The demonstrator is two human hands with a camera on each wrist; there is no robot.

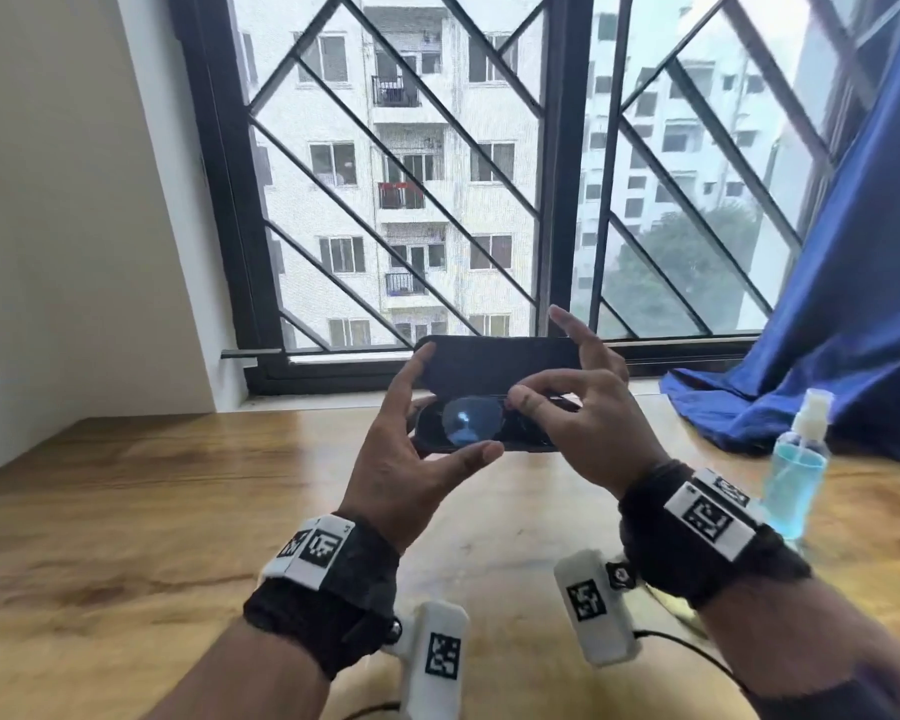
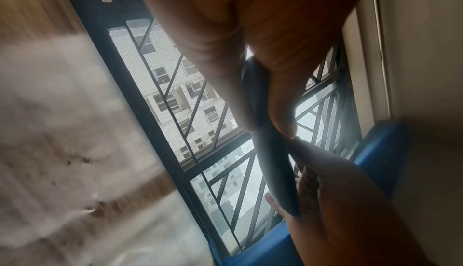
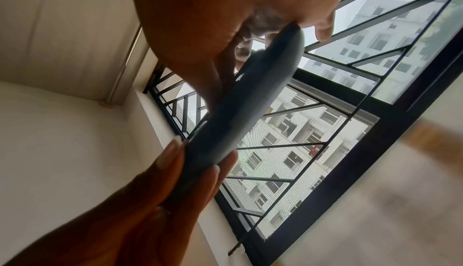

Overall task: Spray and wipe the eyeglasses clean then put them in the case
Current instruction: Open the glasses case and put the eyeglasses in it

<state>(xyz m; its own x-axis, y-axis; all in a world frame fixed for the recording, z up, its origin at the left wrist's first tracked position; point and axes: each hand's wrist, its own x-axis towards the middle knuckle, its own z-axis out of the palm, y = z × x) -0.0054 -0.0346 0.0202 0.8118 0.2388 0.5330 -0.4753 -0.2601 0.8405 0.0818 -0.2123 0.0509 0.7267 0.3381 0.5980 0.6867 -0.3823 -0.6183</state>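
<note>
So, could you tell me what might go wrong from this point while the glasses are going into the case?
1. The case is held in the air between the left hand and right hand, above the table; a slip could drop it with the eyeglasses inside.
2. The right hand's fingers rest on the glasses, so closing the lid now could pinch them or smudge a lens.
3. The spray bottle stands close by the right wrist and could get knocked over.

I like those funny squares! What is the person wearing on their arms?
Each wrist has a black band, the left wrist band and the right wrist band, with white blocks carrying black square codes. A thin black cable trails from the right one. No sleeves show.
</note>
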